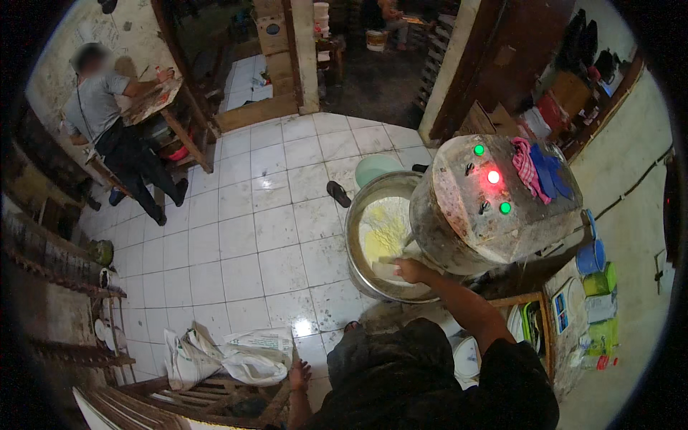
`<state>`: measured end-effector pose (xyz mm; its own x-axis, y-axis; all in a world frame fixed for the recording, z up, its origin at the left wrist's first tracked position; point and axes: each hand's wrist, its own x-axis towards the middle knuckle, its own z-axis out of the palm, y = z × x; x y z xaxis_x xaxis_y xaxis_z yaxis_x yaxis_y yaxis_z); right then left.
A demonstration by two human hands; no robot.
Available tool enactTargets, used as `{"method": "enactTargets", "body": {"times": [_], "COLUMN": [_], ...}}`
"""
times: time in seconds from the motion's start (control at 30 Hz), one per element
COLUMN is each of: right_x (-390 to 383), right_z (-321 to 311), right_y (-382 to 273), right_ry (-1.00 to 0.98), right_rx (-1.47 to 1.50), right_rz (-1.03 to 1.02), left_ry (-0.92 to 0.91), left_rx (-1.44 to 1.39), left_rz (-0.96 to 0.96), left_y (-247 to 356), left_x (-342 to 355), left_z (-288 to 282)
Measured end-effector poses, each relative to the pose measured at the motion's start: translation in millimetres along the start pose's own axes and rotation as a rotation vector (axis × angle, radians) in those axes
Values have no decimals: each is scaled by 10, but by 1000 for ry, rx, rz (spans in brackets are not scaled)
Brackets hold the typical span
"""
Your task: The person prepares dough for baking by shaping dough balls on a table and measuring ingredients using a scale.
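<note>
My right hand reaches into a large steel mixing bowl and rests on the pale yellow dough near the bowl's front rim; whether it grips any dough I cannot tell. The bowl sits under a big grey mixer head with green and red lights on top. My left hand hangs low beside my body, fingers apart, touching the edge of a wooden pallet that carries white sacks.
A person in a grey shirt works at a wooden table at the far left. A sandal and a green bucket lie on the white tiled floor. Cloths lie on the mixer; containers crowd a shelf at right.
</note>
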<state>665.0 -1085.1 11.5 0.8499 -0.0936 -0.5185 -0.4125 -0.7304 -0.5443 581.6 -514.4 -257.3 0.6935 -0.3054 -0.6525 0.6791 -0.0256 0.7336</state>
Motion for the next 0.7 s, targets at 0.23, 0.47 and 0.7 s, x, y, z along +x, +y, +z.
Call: {"method": "enactTargets", "body": {"times": [0.23,0.47,0.7], "right_x": [650,636,-779], "right_z": [20,196,516], "right_y": [653,509,169], "right_ry": [510,735,648], "right_rx": [245,76,123], "right_rz": [348,253,-100], "left_ry": [314,48,-324], "left_rx": [-278,-31,818], "left_rz": [-116,-289,-166], "left_y": [1437,129,223], "left_x": [-221,-30,-95], "left_z": [451,-187,237]}}
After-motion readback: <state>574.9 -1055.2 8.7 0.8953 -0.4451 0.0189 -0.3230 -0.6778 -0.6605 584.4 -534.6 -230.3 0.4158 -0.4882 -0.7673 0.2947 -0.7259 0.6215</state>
